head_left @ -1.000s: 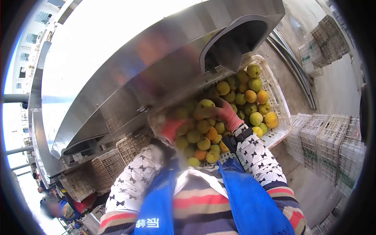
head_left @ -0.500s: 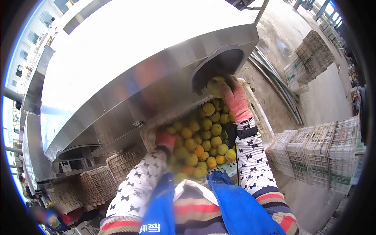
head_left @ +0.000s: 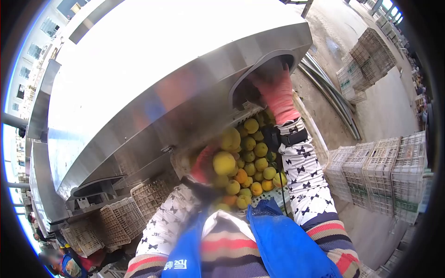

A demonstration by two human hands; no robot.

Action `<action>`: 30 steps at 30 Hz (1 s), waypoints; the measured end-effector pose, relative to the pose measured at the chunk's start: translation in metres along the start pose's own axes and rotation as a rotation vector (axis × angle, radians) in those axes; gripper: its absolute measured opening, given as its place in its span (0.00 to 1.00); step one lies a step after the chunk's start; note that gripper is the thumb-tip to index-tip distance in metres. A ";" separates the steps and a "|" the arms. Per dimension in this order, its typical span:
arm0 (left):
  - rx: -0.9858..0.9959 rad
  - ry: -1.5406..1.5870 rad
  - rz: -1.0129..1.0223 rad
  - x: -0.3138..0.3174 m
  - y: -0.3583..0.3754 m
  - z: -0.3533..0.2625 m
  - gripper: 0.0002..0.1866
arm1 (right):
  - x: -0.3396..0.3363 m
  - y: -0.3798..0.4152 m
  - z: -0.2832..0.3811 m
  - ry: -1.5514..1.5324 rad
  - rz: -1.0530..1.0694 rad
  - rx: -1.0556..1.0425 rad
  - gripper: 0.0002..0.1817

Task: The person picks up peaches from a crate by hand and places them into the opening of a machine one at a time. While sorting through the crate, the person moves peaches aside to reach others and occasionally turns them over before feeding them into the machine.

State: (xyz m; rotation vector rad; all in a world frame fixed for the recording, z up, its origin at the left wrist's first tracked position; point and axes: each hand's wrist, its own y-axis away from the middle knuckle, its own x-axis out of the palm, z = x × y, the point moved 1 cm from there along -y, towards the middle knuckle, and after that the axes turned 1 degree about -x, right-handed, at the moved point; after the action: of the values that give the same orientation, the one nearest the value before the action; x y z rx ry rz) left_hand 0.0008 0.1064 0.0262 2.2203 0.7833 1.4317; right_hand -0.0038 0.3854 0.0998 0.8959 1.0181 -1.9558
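The sleeves [head_left: 303, 178] are white with black bows. The apron [head_left: 287, 241] is blue; the fruits [head_left: 224, 163], yellow-green and orange.

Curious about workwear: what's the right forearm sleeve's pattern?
The sleeve has black bows on white; head view.

We are seeing a bright scene, the broad tabletop [head_left: 176, 41] blowing out to pure white while its opening [head_left: 245, 88] is sinking into shadow. The left hand [head_left: 204, 162] is blurring, and the wide lens is bending everything toward black, blue-fringed edges.
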 end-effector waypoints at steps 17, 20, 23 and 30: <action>0.754 -0.767 0.027 0.040 -0.019 -0.014 0.27 | 0.004 0.047 0.023 0.250 -0.036 0.054 0.25; 0.395 -0.172 0.038 0.015 -0.031 0.001 0.24 | 0.024 0.034 0.016 0.371 0.015 0.088 0.33; 0.333 0.205 0.136 0.019 -0.039 -0.004 0.21 | 0.039 0.005 0.001 0.379 -0.136 0.003 0.37; 0.967 -0.559 0.062 0.040 -0.024 0.001 0.16 | -0.008 0.121 0.056 -0.772 0.176 0.246 0.45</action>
State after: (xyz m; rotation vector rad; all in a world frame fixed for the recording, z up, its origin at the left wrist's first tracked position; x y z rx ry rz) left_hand 0.0084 0.1500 0.0397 3.1189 1.3706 0.3472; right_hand 0.0887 0.2895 0.0890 0.2694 0.2472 -2.0322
